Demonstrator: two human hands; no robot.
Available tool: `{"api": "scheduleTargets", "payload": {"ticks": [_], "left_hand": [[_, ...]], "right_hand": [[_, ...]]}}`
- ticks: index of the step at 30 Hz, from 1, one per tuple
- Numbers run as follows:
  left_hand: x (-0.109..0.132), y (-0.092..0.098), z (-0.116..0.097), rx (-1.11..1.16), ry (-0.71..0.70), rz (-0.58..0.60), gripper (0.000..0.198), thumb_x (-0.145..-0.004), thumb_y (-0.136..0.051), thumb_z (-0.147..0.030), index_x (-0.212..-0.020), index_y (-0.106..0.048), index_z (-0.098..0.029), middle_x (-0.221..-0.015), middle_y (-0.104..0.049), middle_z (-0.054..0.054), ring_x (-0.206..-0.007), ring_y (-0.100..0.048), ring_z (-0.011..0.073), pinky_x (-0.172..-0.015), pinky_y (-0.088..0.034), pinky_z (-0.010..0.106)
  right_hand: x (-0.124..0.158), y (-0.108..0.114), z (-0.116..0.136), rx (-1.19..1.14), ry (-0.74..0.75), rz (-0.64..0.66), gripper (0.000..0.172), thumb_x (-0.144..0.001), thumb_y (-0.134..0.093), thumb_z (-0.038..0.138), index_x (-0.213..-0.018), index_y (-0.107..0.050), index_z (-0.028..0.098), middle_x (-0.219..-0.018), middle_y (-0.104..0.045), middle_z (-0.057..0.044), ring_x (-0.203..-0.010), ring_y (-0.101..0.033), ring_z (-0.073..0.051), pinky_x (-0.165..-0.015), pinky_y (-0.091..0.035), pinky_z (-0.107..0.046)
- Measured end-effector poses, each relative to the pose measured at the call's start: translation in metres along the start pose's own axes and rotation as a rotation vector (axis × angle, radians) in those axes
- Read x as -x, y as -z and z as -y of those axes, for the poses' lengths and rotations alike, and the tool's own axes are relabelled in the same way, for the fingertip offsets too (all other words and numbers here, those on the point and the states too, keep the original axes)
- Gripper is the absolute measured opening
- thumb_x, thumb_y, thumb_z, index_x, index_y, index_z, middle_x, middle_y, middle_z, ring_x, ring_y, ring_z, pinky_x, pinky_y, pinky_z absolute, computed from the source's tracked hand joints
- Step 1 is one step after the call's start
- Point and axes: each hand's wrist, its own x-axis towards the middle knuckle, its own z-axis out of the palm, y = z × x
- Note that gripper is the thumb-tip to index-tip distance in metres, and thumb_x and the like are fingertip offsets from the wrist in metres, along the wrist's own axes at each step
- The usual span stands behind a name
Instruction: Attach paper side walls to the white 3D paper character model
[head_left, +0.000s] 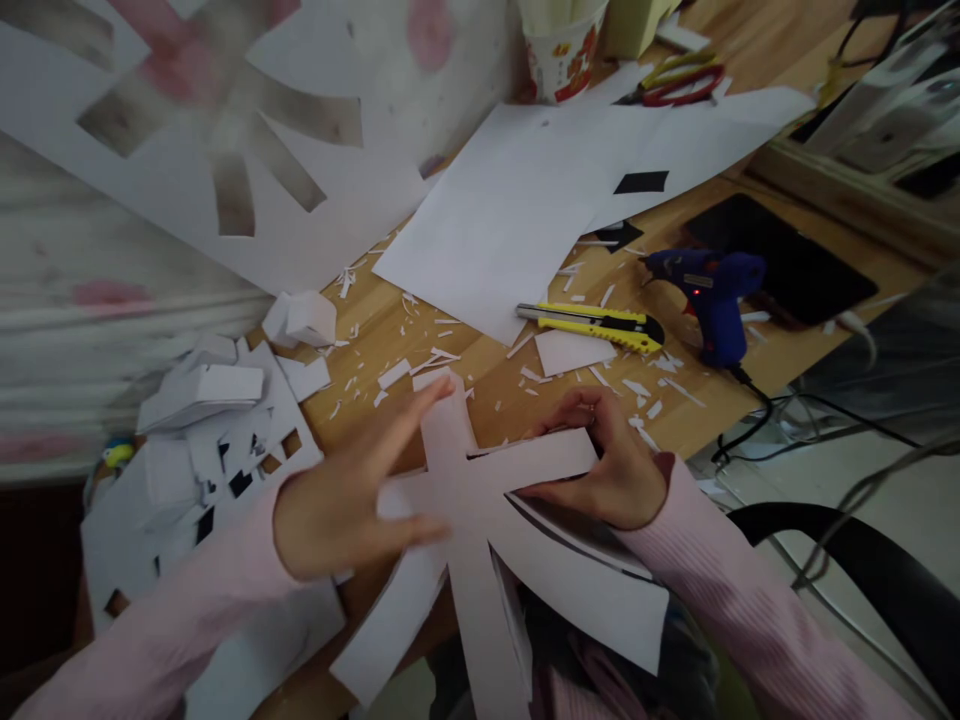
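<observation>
A white paper cut-out (465, 500) shaped like a large character with several arms lies at the near edge of the wooden table (495, 385). My left hand (352, 500) hovers over its left side with fingers stretched out and apart, slightly blurred. My right hand (600, 465) pinches the end of the cut-out's right arm, fingers curled round the paper. Both sleeves are pink.
A yellow utility knife (592, 325) and a blue glue gun (712, 295) lie beyond the hands. White sheets (510, 210), paper scraps (210, 420), a paper cup (562, 50) and scissors (682, 85) sit further back. A large sheet with a cut-out hole (217, 130) stands at left. Cables hang right.
</observation>
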Motion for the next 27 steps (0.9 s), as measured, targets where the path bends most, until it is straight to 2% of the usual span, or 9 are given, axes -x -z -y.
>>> {"api": "scheduleTargets", "payload": {"ticks": [2, 5, 8, 11, 14, 19, 22, 24, 27], "left_hand": [[-0.012, 0.005, 0.003, 0.133, 0.088, -0.215, 0.061, -0.08, -0.069, -0.034, -0.136, -0.044, -0.028, -0.111, -0.064, 0.006, -0.109, -0.06, 0.0221, -0.103, -0.043, 0.044], [-0.033, 0.003, 0.009, 0.327, 0.087, -0.434, 0.033, -0.081, -0.067, -0.029, -0.114, -0.063, -0.025, -0.071, -0.059, -0.003, -0.079, -0.061, 0.0155, -0.092, -0.049, 0.037], [-0.05, 0.001, 0.021, 0.454, 0.069, -0.552, 0.032, -0.078, -0.07, -0.028, -0.11, -0.067, -0.024, -0.064, -0.06, -0.004, -0.085, -0.064, 0.017, -0.096, -0.048, 0.037], [-0.066, 0.0, 0.044, 0.638, 0.094, -0.569, 0.041, -0.079, -0.07, -0.034, -0.117, -0.064, -0.02, -0.078, -0.071, 0.001, -0.091, -0.069, 0.0186, -0.094, -0.051, 0.036], [-0.085, -0.005, 0.071, 0.742, 0.069, -0.452, 0.047, -0.082, -0.064, -0.042, -0.121, -0.061, -0.016, -0.079, -0.074, 0.002, -0.095, -0.07, 0.0187, -0.093, -0.051, 0.033], [-0.111, -0.02, 0.095, 0.861, -0.016, 0.031, 0.068, -0.091, -0.026, -0.061, -0.116, -0.065, -0.011, -0.094, -0.076, 0.008, -0.091, -0.071, 0.0245, -0.075, -0.055, 0.036], [-0.115, -0.022, 0.096, 0.898, -0.11, 0.21, 0.069, -0.085, -0.039, -0.07, -0.104, -0.072, -0.012, -0.112, -0.07, 0.016, -0.107, -0.065, 0.0282, -0.093, -0.05, 0.039], [-0.113, -0.023, 0.096, 0.923, -0.159, 0.278, 0.064, -0.084, -0.045, -0.067, -0.102, -0.074, -0.013, -0.12, -0.067, 0.015, -0.118, -0.059, 0.0295, -0.105, -0.04, 0.04], [-0.107, -0.025, 0.099, 0.973, -0.18, 0.335, 0.059, -0.09, -0.039, -0.059, -0.101, -0.074, -0.012, -0.118, -0.068, 0.014, -0.116, -0.059, 0.029, -0.106, -0.038, 0.041]], "right_hand": [[0.0, 0.0, 0.0, -0.008, -0.007, 0.004, 0.073, -0.053, -0.089, 0.037, -0.102, -0.036, 0.025, -0.088, -0.066, -0.003, -0.078, -0.068, -0.02, -0.065, -0.057, -0.033], [0.001, -0.001, -0.001, -0.027, -0.002, 0.0, 0.074, -0.053, -0.09, 0.034, -0.103, -0.036, 0.025, -0.088, -0.066, -0.003, -0.077, -0.068, -0.019, -0.065, -0.058, -0.032], [0.001, -0.002, -0.003, -0.037, 0.007, -0.007, 0.074, -0.053, -0.09, 0.031, -0.104, -0.037, 0.025, -0.089, -0.065, -0.002, -0.078, -0.067, -0.018, -0.066, -0.058, -0.032], [0.001, -0.002, -0.003, -0.057, 0.009, -0.004, 0.076, -0.052, -0.09, 0.03, -0.105, -0.036, 0.025, -0.089, -0.064, -0.002, -0.079, -0.067, -0.018, -0.067, -0.058, -0.032], [0.001, -0.001, 0.0, -0.033, 0.015, 0.006, 0.075, -0.052, -0.09, 0.031, -0.105, -0.037, 0.025, -0.088, -0.066, -0.003, -0.079, -0.068, -0.018, -0.067, -0.057, -0.033], [-0.001, -0.001, 0.008, 0.047, 0.012, 0.004, 0.071, -0.053, -0.09, 0.032, -0.102, -0.039, 0.025, -0.087, -0.068, -0.002, -0.076, -0.069, -0.018, -0.066, -0.057, -0.031], [-0.001, 0.0, 0.011, 0.087, 0.029, 0.016, 0.068, -0.054, -0.09, 0.034, -0.101, -0.041, 0.025, -0.087, -0.068, -0.002, -0.075, -0.069, -0.018, -0.067, -0.057, -0.03], [-0.001, 0.0, 0.012, 0.098, 0.045, 0.039, 0.068, -0.055, -0.089, 0.035, -0.101, -0.041, 0.025, -0.087, -0.067, -0.002, -0.075, -0.069, -0.018, -0.067, -0.057, -0.031], [0.0, 0.001, 0.013, 0.108, 0.036, 0.064, 0.067, -0.056, -0.089, 0.038, -0.102, -0.041, 0.025, -0.086, -0.067, -0.002, -0.073, -0.069, -0.019, -0.064, -0.057, -0.031]]}}
